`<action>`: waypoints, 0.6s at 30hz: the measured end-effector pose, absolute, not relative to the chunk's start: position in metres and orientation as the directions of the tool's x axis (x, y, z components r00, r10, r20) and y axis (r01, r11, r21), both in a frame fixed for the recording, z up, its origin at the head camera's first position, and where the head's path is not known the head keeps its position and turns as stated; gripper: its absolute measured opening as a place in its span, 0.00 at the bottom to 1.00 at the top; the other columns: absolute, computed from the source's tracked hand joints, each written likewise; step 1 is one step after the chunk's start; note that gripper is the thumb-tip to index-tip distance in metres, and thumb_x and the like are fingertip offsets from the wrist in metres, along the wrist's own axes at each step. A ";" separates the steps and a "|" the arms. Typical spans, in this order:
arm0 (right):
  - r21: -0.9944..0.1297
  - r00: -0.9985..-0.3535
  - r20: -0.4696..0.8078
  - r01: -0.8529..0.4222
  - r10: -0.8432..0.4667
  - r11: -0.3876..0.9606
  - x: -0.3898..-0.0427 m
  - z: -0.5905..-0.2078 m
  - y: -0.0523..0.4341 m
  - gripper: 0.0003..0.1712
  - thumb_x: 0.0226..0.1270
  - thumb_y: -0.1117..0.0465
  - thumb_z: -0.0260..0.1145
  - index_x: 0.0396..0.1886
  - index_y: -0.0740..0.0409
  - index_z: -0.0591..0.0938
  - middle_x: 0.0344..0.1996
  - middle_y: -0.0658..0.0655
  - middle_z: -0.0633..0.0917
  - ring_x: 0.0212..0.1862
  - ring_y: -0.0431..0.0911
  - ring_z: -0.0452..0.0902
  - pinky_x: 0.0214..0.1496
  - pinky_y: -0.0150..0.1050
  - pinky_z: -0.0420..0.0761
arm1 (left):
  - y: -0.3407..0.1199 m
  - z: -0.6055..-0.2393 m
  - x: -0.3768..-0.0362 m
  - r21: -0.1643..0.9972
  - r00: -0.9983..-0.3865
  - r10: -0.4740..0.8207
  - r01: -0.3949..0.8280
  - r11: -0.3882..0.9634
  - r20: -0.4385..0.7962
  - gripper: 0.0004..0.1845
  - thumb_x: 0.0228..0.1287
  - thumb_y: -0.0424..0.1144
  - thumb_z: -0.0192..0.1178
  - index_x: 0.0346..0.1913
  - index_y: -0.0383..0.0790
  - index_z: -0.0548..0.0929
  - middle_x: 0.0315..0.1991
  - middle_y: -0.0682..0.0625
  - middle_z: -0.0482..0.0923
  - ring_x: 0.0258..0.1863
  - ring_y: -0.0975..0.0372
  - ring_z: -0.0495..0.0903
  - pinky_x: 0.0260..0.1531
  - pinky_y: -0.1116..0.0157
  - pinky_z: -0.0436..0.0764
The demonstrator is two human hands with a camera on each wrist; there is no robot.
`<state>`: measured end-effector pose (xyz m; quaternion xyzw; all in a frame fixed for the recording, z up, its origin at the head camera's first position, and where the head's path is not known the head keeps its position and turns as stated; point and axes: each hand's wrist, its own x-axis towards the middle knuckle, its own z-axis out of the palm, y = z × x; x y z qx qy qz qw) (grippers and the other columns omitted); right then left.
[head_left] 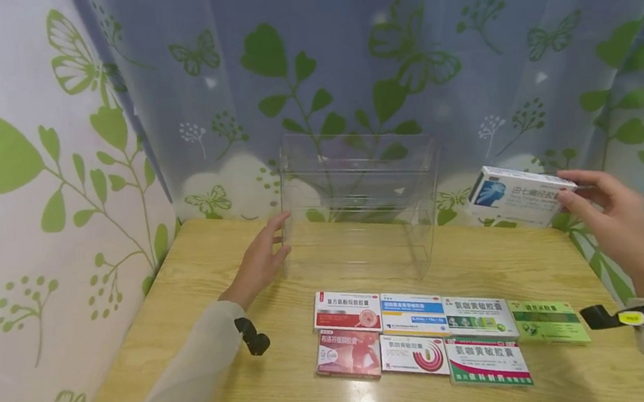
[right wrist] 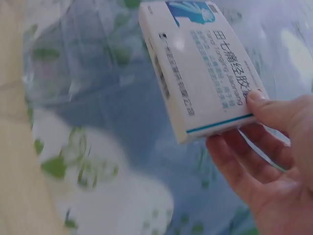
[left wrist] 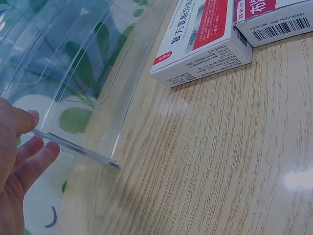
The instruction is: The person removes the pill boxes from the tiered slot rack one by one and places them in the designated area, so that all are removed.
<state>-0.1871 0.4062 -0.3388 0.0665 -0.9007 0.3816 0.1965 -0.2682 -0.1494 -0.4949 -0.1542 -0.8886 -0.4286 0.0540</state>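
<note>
1. box (head_left: 516,196) – white/blue med carton, held in the air at the table's far right edge, well right of the rack, tilted. prob. light, stiff card w/ hollow faces; glossy, so a bit slippery. edges & corners firmest; broad faces would dent if squeezed hard.
2. right hand (head_left: 621,224) – grasping the box by its near short end, thumb on top face, fingers (right wrist: 244,156) beneath. end grip leaves most of the box overhanging; likely ok for sth this light.
3. rack (head_left: 360,204) – clear acrylic, tiered shelves, stands on the table by the curtain, no boxes in it. rigid, prob. light & slidy on the smooth top; thin edges (left wrist: 73,147), could crack if knocked. best held by a side wall.
4. left hand (head_left: 260,262) – relaxed, fingers straight, touching the rack's left wall; not gripping.
5. seven boxes (head_left: 422,337) – flat in two rows near the front, labels up, close together, apart from both hands.
6. table (head_left: 202,284) – pale wood, shiny.
7. curtain (head_left: 344,63) – sheer, green leaf print.
</note>
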 end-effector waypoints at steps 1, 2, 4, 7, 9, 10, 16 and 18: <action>-0.653 -0.923 0.384 -0.246 0.034 0.716 -0.180 -0.346 0.416 0.26 0.87 0.58 0.61 0.79 0.56 0.74 0.49 0.23 0.79 0.46 0.20 0.78 0.46 0.10 0.76 | -0.149 -0.495 -0.268 0.745 -0.946 0.230 0.321 0.585 0.228 0.40 0.82 0.32 0.61 0.87 0.60 0.57 0.87 0.46 0.60 0.72 0.42 0.80 0.69 0.38 0.82; -0.649 -0.931 0.363 -0.229 0.031 0.725 -0.173 -0.352 0.426 0.26 0.88 0.58 0.61 0.79 0.56 0.74 0.49 0.22 0.79 0.46 0.19 0.77 0.44 0.11 0.76 | -0.150 -0.495 -0.269 0.744 -0.945 0.232 0.323 0.584 0.229 0.40 0.82 0.32 0.61 0.88 0.59 0.57 0.87 0.45 0.60 0.72 0.42 0.80 0.69 0.38 0.82; -0.649 -0.951 0.310 -0.196 0.021 0.735 -0.159 -0.367 0.446 0.26 0.88 0.58 0.60 0.79 0.55 0.74 0.47 0.20 0.79 0.45 0.18 0.78 0.43 0.12 0.77 | -0.150 -0.496 -0.268 0.748 -0.947 0.231 0.318 0.583 0.223 0.41 0.82 0.33 0.61 0.88 0.60 0.57 0.87 0.46 0.60 0.72 0.42 0.79 0.69 0.38 0.82; -0.665 -0.969 0.246 -0.176 -0.010 0.726 -0.141 -0.391 0.477 0.22 0.88 0.60 0.59 0.76 0.54 0.76 0.48 0.20 0.80 0.45 0.18 0.79 0.41 0.15 0.80 | -0.150 -0.498 -0.267 0.755 -0.950 0.229 0.309 0.579 0.213 0.41 0.83 0.33 0.61 0.88 0.61 0.56 0.87 0.47 0.59 0.73 0.43 0.79 0.69 0.38 0.82; -0.663 -0.980 0.198 -0.150 -0.021 0.733 -0.130 -0.408 0.495 0.22 0.89 0.62 0.58 0.76 0.56 0.75 0.48 0.19 0.78 0.45 0.18 0.79 0.40 0.19 0.83 | -0.150 -0.498 -0.268 0.758 -0.951 0.225 0.304 0.577 0.211 0.41 0.83 0.33 0.60 0.88 0.63 0.56 0.87 0.47 0.59 0.74 0.43 0.78 0.69 0.38 0.82; -0.662 -0.984 0.178 -0.141 -0.029 0.736 -0.124 -0.416 0.503 0.21 0.89 0.63 0.58 0.75 0.54 0.75 0.49 0.19 0.77 0.45 0.17 0.79 0.40 0.20 0.84 | -0.149 -0.498 -0.268 0.757 -0.952 0.224 0.303 0.578 0.210 0.41 0.83 0.33 0.60 0.87 0.63 0.56 0.87 0.47 0.59 0.74 0.43 0.78 0.69 0.37 0.82; -0.646 -0.996 -0.084 0.058 0.005 0.761 -0.096 -0.456 0.540 0.24 0.93 0.58 0.51 0.76 0.69 0.69 0.48 0.25 0.80 0.43 0.21 0.80 0.44 0.31 0.90 | -0.149 -0.497 -0.269 0.755 -0.953 0.218 0.300 0.583 0.210 0.40 0.82 0.33 0.61 0.87 0.62 0.58 0.87 0.46 0.61 0.73 0.43 0.79 0.66 0.39 0.84; -0.642 -0.971 -0.237 0.184 0.036 0.745 -0.092 -0.465 0.544 0.34 0.93 0.52 0.49 0.78 0.78 0.63 0.52 0.43 0.86 0.43 0.25 0.82 0.47 0.35 0.91 | -0.150 -0.498 -0.270 0.755 -0.952 0.217 0.302 0.582 0.214 0.40 0.82 0.33 0.61 0.87 0.60 0.58 0.86 0.45 0.61 0.72 0.43 0.79 0.65 0.39 0.85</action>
